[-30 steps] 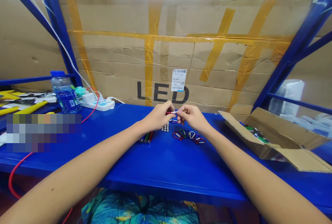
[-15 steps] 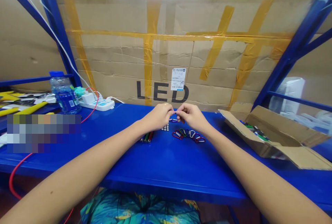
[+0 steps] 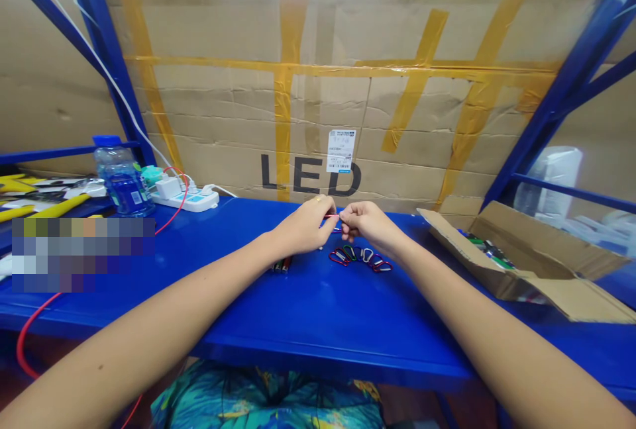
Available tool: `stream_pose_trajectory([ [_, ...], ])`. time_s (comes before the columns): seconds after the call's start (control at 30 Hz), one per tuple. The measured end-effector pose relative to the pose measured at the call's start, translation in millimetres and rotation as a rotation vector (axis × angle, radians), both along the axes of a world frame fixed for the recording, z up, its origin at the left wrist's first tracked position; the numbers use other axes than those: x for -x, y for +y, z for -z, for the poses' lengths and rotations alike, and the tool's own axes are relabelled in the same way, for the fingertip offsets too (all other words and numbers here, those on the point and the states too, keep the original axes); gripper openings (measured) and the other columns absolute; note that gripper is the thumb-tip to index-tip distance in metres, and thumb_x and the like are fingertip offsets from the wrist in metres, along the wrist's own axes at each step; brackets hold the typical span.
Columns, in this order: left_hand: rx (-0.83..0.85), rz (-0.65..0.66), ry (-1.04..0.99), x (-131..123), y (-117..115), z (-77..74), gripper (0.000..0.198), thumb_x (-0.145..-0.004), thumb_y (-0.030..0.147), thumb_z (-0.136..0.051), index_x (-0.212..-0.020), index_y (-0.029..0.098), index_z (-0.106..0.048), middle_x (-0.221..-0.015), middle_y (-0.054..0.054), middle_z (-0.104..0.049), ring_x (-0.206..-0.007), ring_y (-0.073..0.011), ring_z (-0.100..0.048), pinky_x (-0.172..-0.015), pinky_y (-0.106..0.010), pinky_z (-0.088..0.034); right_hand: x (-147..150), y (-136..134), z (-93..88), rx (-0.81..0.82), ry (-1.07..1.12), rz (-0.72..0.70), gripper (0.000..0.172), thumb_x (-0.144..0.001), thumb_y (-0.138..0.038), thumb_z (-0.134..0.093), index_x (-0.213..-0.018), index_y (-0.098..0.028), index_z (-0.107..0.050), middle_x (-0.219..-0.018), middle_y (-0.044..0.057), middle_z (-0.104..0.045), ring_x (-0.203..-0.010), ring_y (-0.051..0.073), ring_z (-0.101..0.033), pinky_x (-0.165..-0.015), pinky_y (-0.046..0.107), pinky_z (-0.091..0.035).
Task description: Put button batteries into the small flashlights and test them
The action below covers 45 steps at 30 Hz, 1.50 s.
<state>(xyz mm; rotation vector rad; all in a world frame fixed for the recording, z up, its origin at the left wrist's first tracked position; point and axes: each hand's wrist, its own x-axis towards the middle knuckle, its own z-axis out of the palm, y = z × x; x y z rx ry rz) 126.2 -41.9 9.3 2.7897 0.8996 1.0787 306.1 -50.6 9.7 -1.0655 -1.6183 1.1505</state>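
Head view has the left hand and the right hand almost meeting above the far part of the blue tabletop. Between their fingertips is a thin red piece; the left hand has its fingers curled around one end, and the right hand pinches the other between thumb and forefinger. Most of the piece is hidden by the fingers, so its full shape cannot be told.

Just below the gap between the hands, a clip lies partly covered. Nearer the person than the right hand, a curved row of clips in red, green, blue and silver rests on the tabletop. Under the left wrist, the ends of some dark and red tubes show, the rest blocked by the arm.

Well to the right of the right hand stands an open cardboard box with small green, blue and dark items inside. Well to the left of the left hand are a white power strip and a blue-capped bottle. Beyond both hands rises a taped cardboard sheet printed "LED".
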Motion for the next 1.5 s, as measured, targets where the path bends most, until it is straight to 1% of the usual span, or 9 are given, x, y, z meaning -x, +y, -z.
stream_pose_trajectory([
  [0.1,-0.016,-0.058,0.010,-2,3,0.2,0.025,-0.096,0.020,-0.035,-0.080,0.017,-0.055,-0.089,-0.010,-0.058,-0.088,-0.0214,-0.056,-0.082,-0.037,-0.045,0,3,0.6,-0.108,-0.025,0.040,0.021,-0.079,-0.029,-0.066,-0.068,-0.017,-0.054,-0.053,0.000,-0.059,-0.048,0.012,-0.058,-0.045,0.025,-0.045],
  [0.23,0.049,-0.120,0.086,-1,5,-2.2,0.023,-0.095,0.021,-0.041,-0.083,0.015,-0.060,-0.088,-0.010,-0.063,-0.085,-0.0222,-0.060,-0.078,-0.036,-0.046,1,4,0.5,-0.194,-0.103,0.056,0.019,-0.079,-0.029,-0.065,-0.070,-0.017,-0.054,-0.053,0.000,-0.061,-0.044,0.011,-0.055,-0.043,0.023,-0.043],
  [0.43,0.061,-0.112,0.118,5,1,-4.4,0.019,-0.094,0.027,-0.046,-0.095,0.017,-0.062,-0.091,-0.008,-0.070,-0.082,-0.0218,-0.064,-0.072,-0.034,-0.046,1,0,-1.3,-0.098,-0.089,0.044,0.023,-0.078,-0.031,-0.067,-0.068,-0.017,-0.052,-0.048,-0.001,-0.056,-0.045,0.013,-0.057,-0.044,0.025,-0.044],
  [0.7,-0.087,-0.002,0.096,5,-1,-1.4,0.011,-0.094,0.020,-0.042,-0.090,0.017,-0.051,-0.083,-0.006,-0.061,-0.075,-0.0181,-0.057,-0.065,-0.030,-0.043,0,-6,-6.1,0.089,0.063,-0.084,0.035,-0.073,-0.036,-0.071,-0.058,-0.019,-0.044,-0.045,-0.005,-0.044,-0.045,0.011,-0.053,-0.044,0.024,-0.040],
  [0.93,-0.061,-0.025,0.009,1,2,-6.4,0.026,-0.096,0.019,-0.035,-0.085,0.015,-0.058,-0.092,-0.010,-0.061,-0.089,-0.0197,-0.058,-0.082,-0.035,-0.047,4,-3,-4.1,-0.145,-0.011,0.028,0.028,-0.078,-0.037,-0.067,-0.070,-0.020,-0.046,-0.045,-0.005,-0.049,-0.044,0.013,-0.054,-0.045,0.025,-0.042],
  [1.03,0.021,-0.071,0.047,2,3,-9.7,0.024,-0.094,0.018,-0.040,-0.082,0.014,-0.060,-0.087,-0.010,-0.064,-0.084,-0.0200,-0.060,-0.077,-0.035,-0.046,5,-2,-3.7,-0.219,-0.098,0.066,0.022,-0.081,-0.033,-0.063,-0.072,-0.020,-0.047,-0.045,-0.003,-0.053,-0.042,0.013,-0.053,-0.044,0.026,-0.041],
  [1.17,0.132,-0.071,0.021,4,0,-10.6,0.013,-0.091,0.024,-0.052,-0.086,0.017,-0.062,-0.082,-0.005,-0.068,-0.076,-0.0183,-0.061,-0.067,-0.031,-0.043,4,-2,-2.7,-0.185,-0.108,0.065,0.024,-0.081,-0.035,-0.063,-0.072,-0.020,-0.048,-0.045,-0.004,-0.053,-0.042,0.013,-0.053,-0.043,0.025,-0.040],
  [1.37,-0.017,-0.012,0.001,2,-5,-3.0,0.006,-0.090,0.018,-0.047,-0.084,0.019,-0.049,-0.077,-0.003,-0.061,-0.068,-0.0161,-0.055,-0.059,-0.028,-0.036,2,-5,-4.8,-0.067,0.003,-0.051,0.036,-0.078,-0.044,-0.068,-0.066,-0.020,-0.044,-0.045,-0.007,-0.044,-0.040,0.011,-0.049,-0.043,0.025,-0.039],
  [1.5,-0.011,0.012,-0.015,1,-10,-6.0,0.008,-0.091,0.023,-0.047,-0.084,0.020,-0.046,-0.076,-0.002,-0.059,-0.067,-0.0163,-0.053,-0.060,-0.029,-0.037,3,-5,-5.7,-0.137,-0.021,-0.061,0.037,-0.077,-0.047,-0.069,-0.067,-0.020,-0.045,-0.043,-0.007,-0.045,-0.039,0.011,-0.049,-0.042,0.025,-0.039],
])
